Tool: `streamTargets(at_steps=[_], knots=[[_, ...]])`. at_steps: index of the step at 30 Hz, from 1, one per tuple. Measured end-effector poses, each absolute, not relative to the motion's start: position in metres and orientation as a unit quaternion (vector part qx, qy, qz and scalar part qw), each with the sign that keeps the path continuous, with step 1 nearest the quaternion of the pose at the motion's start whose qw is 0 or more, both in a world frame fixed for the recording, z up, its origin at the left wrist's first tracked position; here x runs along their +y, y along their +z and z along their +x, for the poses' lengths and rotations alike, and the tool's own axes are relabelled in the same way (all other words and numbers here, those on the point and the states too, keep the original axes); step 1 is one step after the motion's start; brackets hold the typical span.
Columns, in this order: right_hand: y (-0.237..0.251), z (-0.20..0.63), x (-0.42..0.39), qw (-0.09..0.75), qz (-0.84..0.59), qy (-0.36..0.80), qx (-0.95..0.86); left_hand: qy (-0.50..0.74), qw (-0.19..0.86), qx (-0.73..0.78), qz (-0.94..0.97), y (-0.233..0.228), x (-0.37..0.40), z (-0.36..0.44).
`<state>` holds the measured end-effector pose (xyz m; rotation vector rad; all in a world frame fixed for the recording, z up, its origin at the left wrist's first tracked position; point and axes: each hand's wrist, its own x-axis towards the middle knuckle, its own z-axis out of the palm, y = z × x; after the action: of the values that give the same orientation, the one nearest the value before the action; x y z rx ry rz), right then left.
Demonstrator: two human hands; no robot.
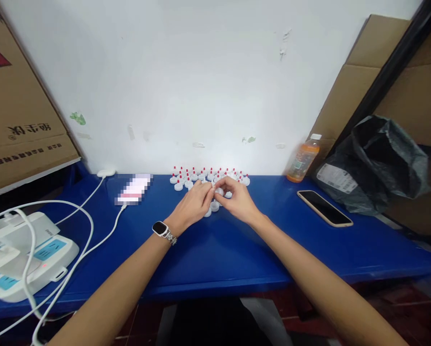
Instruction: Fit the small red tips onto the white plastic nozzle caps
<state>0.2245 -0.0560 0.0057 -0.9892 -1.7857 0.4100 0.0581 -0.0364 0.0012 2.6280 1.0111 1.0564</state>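
white cap (219, 191) ringed by r. hand (240, 198), l. hand (194, 202) bunched; finger grips can't be told; orange drink (296, 175) seen in btl (303, 158).

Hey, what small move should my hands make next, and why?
Perhaps steady the white cap with your right hand, close to your left hand: the hands meet beside it, and no red tip shows on it, unlike the red-tipped caps behind.
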Motion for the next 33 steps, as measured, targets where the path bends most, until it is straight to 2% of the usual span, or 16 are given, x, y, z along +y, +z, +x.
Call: streamTargets(at_steps=[4, 6, 10, 14, 20, 24, 28, 33], knots=[[0.010, 0.234, -0.056, 0.510, -0.434, 0.017, -0.742, 0.478, 0.178, 0.405, 0.759, 0.005, -0.030, 0.061], [0.010, 0.241, -0.053, 0.530, -0.465, 0.001, -0.709, 0.490, 0.143, 0.420, 0.751, 0.006, -0.026, 0.057], [0.006, 0.250, -0.040, 0.539, -0.521, 0.068, -0.658, 0.309, -0.012, 0.396, 0.865, -0.001, -0.021, 0.048], [0.003, 0.254, -0.020, 0.488, -0.554, 0.040, -0.673, 0.236, -0.065, 0.406, 0.881, -0.011, -0.019, 0.043], [0.007, 0.256, 0.010, 0.326, -0.575, 0.059, -0.748, 0.229, -0.056, 0.422, 0.876, -0.012, -0.018, 0.040], [0.009, 0.250, 0.019, 0.251, -0.596, 0.025, -0.762, 0.238, -0.050, 0.415, 0.877, -0.013, -0.016, 0.039], [0.005, 0.247, 0.024, 0.214, -0.606, 0.026, -0.766, 0.246, -0.046, 0.415, 0.875, -0.014, -0.016, 0.040], [-0.001, 0.247, 0.029, 0.220, -0.602, 0.059, -0.765, 0.250, -0.034, 0.415, 0.874, -0.015, -0.017, 0.041]])
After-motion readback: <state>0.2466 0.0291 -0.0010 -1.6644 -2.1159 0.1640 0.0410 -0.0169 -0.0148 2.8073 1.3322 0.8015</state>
